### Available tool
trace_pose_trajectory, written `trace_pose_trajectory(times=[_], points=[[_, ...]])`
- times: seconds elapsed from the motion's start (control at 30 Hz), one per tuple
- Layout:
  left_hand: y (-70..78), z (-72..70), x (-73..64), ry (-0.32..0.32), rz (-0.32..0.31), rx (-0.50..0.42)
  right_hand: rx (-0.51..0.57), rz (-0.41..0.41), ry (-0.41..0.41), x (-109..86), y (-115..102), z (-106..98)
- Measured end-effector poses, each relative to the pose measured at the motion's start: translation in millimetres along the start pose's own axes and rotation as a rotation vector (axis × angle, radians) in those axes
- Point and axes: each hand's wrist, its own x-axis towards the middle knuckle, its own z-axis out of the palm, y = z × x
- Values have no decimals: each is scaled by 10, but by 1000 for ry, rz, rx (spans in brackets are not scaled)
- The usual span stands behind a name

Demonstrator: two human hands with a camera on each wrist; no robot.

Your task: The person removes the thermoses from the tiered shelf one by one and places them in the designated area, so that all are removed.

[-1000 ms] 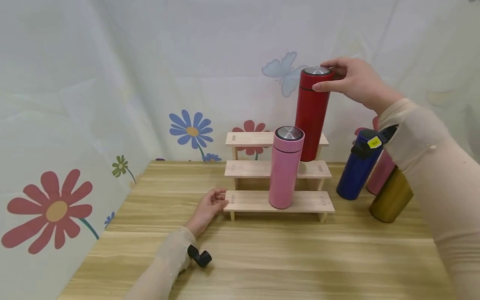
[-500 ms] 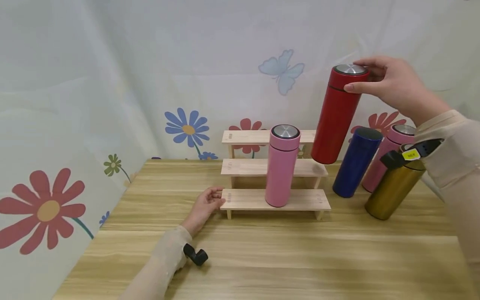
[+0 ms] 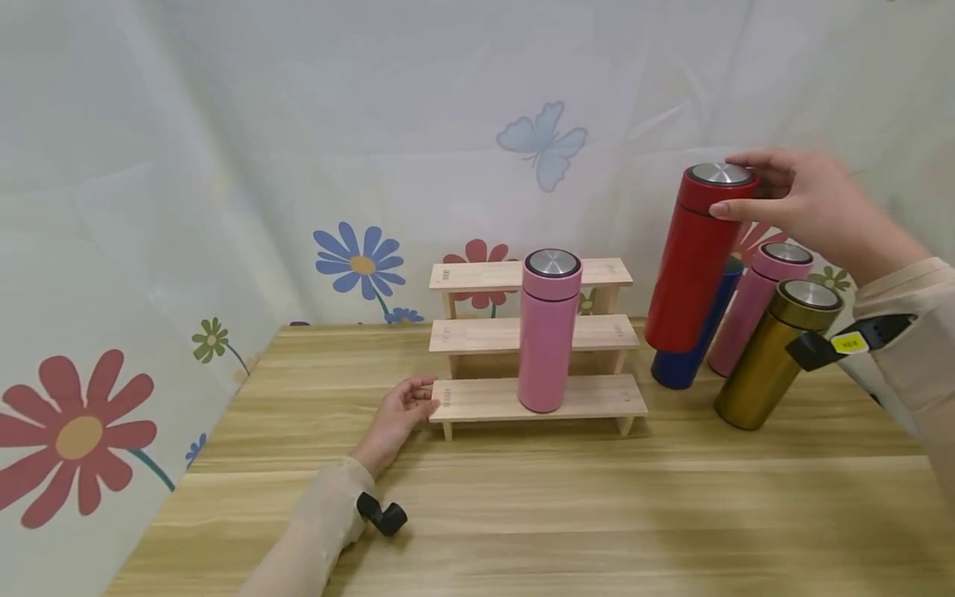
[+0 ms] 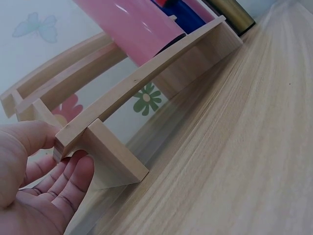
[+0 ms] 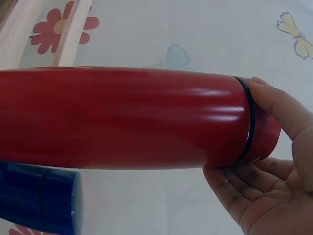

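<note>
By its red cap, my right hand (image 3: pixel 813 203) grips a red thermos (image 3: pixel 694 274), thumb on one side and fingers on the other. The thermos hangs tilted in the air, right of a three-tier wooden stand (image 3: pixel 477 400), and hides part of a blue thermos (image 3: pixel 675 369). A pink thermos (image 3: pixel 550 348) stands upright on the lowest tier. At that tier's left end, my left hand (image 3: pixel 395 419) pinches the board's corner; in the left wrist view its thumb (image 4: pixel 36 134) lies on top with fingers curled underneath.
To the right on the wooden table (image 3: pixel 522 514) stand another pink thermos (image 3: pixel 768 278) and a gold thermos (image 3: pixel 776 356), close to the blue one. A flowered curtain (image 3: pixel 418 124) hangs behind the table.
The right hand has carried the red thermos rightward, away from above the stand, and then lower, in front of the blue thermos. My left hand keeps its hold on the stand.
</note>
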Motion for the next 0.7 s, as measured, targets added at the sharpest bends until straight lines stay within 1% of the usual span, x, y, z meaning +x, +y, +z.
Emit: trace_pose_trajectory(times=[0.1, 0.2, 0.37, 0.7], points=[[-1, 2, -9, 1, -5, 3, 7, -6, -4, -65, 84, 48], [-1, 4, -15, -3, -5, 8, 9, 5, -4, -133, 165, 89], [-1, 4, -17, -10, 3, 7, -25, 39, 3, -235, 293, 154], [4, 17, -14, -5, -2, 7, -67, 68, -36, -353, 431, 321]])
